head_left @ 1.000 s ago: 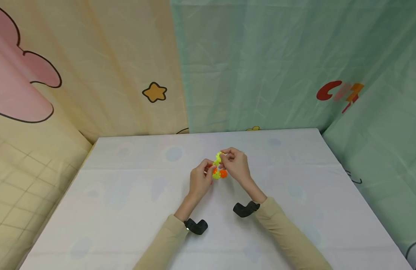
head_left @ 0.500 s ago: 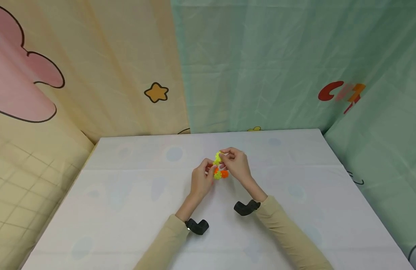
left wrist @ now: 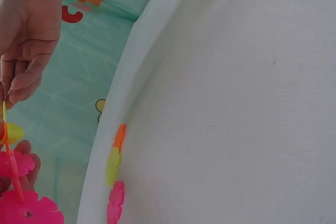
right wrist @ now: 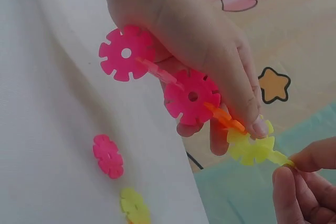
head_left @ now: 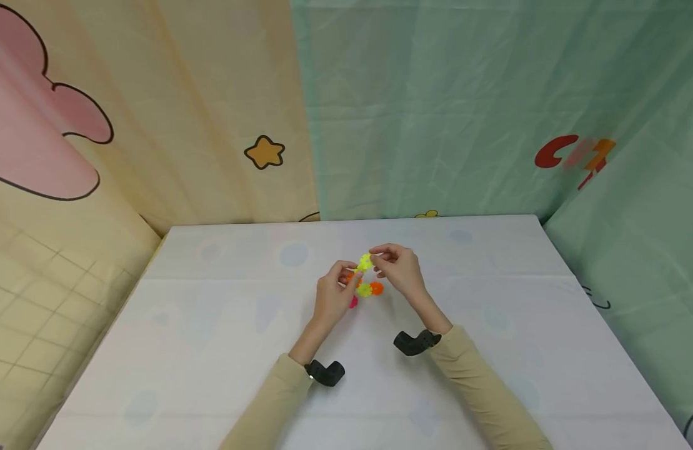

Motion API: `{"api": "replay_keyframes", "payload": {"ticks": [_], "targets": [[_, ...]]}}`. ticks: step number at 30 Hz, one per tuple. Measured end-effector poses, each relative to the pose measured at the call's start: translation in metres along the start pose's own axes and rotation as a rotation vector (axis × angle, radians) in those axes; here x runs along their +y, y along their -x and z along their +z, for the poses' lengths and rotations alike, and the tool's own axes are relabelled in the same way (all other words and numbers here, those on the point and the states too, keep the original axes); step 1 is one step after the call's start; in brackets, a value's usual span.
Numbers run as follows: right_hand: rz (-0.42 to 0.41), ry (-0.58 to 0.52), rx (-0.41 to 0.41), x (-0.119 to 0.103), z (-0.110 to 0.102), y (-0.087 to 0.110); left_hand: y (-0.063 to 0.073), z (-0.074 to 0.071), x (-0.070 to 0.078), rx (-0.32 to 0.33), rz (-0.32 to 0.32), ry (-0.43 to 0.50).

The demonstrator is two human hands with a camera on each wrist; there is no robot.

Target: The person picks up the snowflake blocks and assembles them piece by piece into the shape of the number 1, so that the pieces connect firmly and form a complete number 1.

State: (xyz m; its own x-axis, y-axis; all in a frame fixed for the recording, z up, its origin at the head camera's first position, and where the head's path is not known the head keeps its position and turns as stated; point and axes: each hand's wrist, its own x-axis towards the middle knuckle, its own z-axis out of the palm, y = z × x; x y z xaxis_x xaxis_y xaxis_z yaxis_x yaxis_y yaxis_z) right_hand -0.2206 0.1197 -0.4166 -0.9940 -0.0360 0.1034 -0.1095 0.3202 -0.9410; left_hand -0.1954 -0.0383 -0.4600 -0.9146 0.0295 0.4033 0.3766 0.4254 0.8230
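A chain of slotted plastic snowflake discs (right wrist: 191,98) runs from pink through orange to yellow, the discs fitted crosswise into one another. My left hand (head_left: 332,299) holds it, with the thumb and fingers on the orange and yellow part in the right wrist view. At the chain's far end sits a yellow disc (right wrist: 278,157), seen nearly edge-on. My right hand (head_left: 403,272) pinches that disc's rim between thumb and forefinger. The pink discs of the chain hang along the left palm, and the left hand hides them in the head view.
Loose discs lie on the white-covered table (head_left: 228,350) just below the hands: a pink one (right wrist: 108,156), a yellow one (head_left: 365,290) and an orange one (head_left: 377,288). Curtains (head_left: 425,112) stand behind the table's far edge. Each wrist wears a black camera mount (head_left: 416,343).
The hands have drawn slightly apart, and more of the yellow end of the chain shows between them. The loose pink disc has come into view below my left hand. Both grips stay the same.
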Motion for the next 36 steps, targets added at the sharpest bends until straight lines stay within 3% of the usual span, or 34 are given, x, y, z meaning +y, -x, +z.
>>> {"api": "replay_keyframes", "payload": {"ticks": [10, 24, 30, 36], "targets": [[0.019, 0.021, -0.006, -0.001, 0.002, 0.002, -0.003, -0.003, -0.002, -0.022, 0.043, -0.038], [0.013, -0.019, -0.048, -0.002, 0.007, 0.005, -0.007, -0.008, -0.004, 0.014, 0.092, -0.051], [-0.025, -0.047, -0.087, 0.000, 0.006, 0.004, -0.007, -0.012, -0.005, 0.034, 0.065, -0.060], [-0.037, -0.008, -0.091, 0.007, 0.004, 0.002, -0.007, -0.019, -0.007, 0.016, -0.019, -0.031]]}}
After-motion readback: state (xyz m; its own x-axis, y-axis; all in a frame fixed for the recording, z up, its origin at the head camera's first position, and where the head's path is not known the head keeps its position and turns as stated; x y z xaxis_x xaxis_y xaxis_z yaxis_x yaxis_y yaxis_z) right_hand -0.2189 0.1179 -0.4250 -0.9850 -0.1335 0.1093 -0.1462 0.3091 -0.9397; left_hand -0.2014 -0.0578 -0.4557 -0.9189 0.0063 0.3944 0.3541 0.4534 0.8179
